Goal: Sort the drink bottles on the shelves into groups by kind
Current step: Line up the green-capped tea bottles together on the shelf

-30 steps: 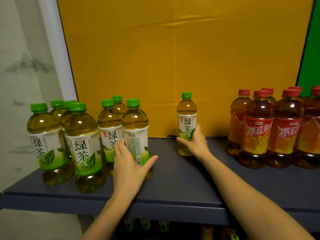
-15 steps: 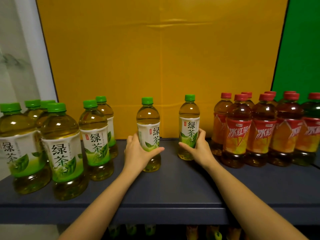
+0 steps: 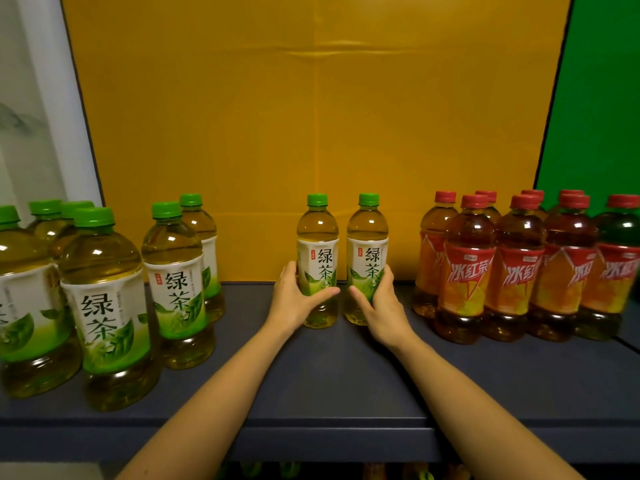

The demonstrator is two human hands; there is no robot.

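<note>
Left hand (image 3: pixel 292 299) wrapped around one green tea bottle (image 3: pixel 317 261), right hand (image 3: pixel 381 306) around another (image 3: pixel 367 259). Side by side mid-shelf (image 3: pixel 311 375), against yellow backdrop (image 3: pixel 311 116).

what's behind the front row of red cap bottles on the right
A back row of the same red-capped bottles stands behind the front row: mostly just caps and shoulders show. Their labels and bases are covered, so an exact count is uncertain. Behind them are the yellow backdrop and green panel.
</note>
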